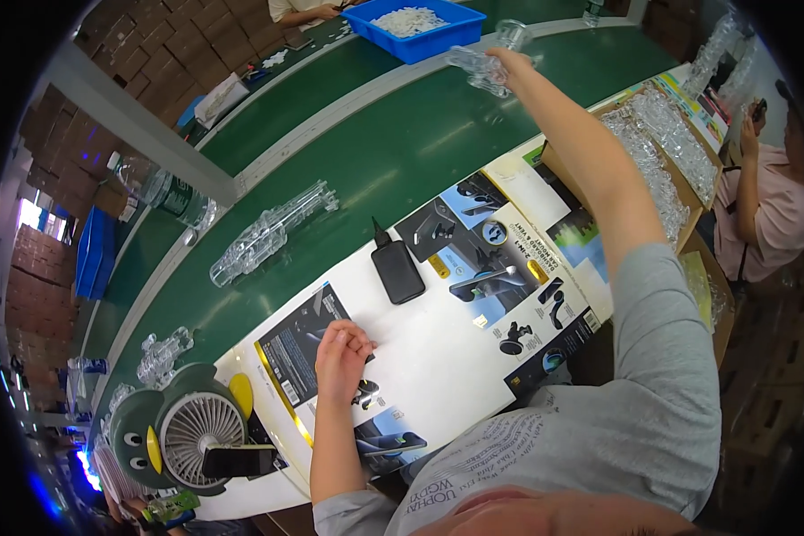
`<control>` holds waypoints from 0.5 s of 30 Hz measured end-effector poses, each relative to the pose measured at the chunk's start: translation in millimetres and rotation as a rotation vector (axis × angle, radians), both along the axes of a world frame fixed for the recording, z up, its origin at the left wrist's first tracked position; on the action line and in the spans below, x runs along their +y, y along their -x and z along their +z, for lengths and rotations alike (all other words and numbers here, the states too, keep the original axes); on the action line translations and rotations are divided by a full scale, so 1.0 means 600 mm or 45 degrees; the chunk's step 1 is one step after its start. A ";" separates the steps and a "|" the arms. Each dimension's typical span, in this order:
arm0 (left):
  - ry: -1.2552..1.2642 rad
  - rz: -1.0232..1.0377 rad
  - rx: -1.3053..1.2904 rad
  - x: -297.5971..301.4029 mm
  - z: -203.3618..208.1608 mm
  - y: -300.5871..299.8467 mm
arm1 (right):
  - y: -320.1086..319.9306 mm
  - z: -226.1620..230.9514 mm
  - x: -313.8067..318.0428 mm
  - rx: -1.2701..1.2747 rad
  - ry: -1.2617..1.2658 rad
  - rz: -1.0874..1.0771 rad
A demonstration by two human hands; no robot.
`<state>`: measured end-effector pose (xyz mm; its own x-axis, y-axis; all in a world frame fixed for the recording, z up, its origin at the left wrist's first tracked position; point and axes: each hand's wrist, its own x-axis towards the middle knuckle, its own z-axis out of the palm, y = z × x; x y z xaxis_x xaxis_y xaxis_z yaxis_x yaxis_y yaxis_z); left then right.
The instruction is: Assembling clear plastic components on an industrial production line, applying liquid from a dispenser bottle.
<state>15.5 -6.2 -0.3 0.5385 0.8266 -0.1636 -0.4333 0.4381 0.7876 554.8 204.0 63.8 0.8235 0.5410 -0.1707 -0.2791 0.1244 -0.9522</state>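
The right hand (513,68), at the end of an outstretched arm, pinches a clump of clear plastic shells (475,68) over the green conveyor belt (384,165), near the blue tray (386,41); whether they touch the belt I cannot tell. Colourless and glossy, with moulded ridges and hollows, they break the light into white glints and let the green show through. The left hand (342,355) hangs loosely half-curled, fingers slightly parted, by the white worktop (438,357), while a longer nested stack of similar shells (272,235) lies slantwise on the belt.
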 end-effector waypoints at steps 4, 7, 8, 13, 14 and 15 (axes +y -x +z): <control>0.023 0.050 -0.021 -0.010 0.001 0.024 | 0.213 0.075 -0.097 -0.237 0.068 0.724; 0.032 0.035 -0.121 -0.004 -0.009 0.036 | 0.318 0.087 -0.186 -0.346 0.130 1.222; 0.056 0.039 -0.168 -0.004 -0.009 0.039 | 0.361 0.086 -0.222 -0.370 0.087 1.289; 0.338 0.265 -0.298 -0.011 0.022 0.021 | 0.506 0.068 -0.371 -0.388 0.063 1.579; 0.442 0.325 -0.360 -0.011 0.028 0.018 | 0.530 0.061 -0.392 -0.308 -0.120 1.608; 0.441 0.339 -0.359 -0.007 0.032 0.019 | 0.545 0.053 -0.409 -0.734 -0.196 1.516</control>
<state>3.9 -10.7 18.8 0.3796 0.8640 -0.3307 -0.7398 0.4981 0.4523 227.8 -41.3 95.7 -0.2292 0.9589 0.1674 0.1437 0.2034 -0.9685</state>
